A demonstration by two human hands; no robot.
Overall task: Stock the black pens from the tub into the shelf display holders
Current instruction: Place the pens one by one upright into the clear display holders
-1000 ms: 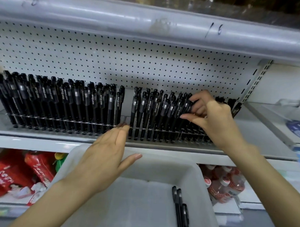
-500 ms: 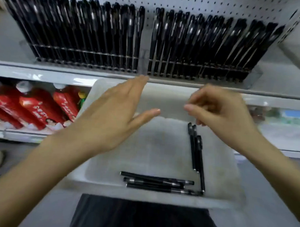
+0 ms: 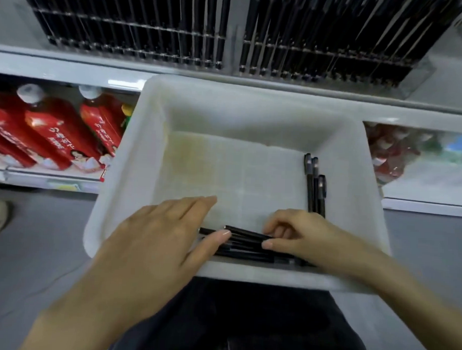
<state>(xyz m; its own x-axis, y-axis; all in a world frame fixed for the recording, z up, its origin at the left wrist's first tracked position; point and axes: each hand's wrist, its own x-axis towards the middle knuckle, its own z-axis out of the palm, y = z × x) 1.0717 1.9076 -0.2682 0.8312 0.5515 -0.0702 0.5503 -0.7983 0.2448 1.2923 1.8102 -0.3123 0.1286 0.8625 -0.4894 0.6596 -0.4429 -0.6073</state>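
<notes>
Dropped from shelf (image 3: 71,62) into white tub (image 3: 114,186): right hand (image 3: 301,235) pinching pen bundle (image 3: 244,244) lying left-right along near wall; left hand (image 3: 157,235) flat, thumb touching.

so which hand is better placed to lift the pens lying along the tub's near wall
Right. The right hand pinches those pens between curled fingers and thumb; the left hand lies flat with only its thumb touching them.
</notes>
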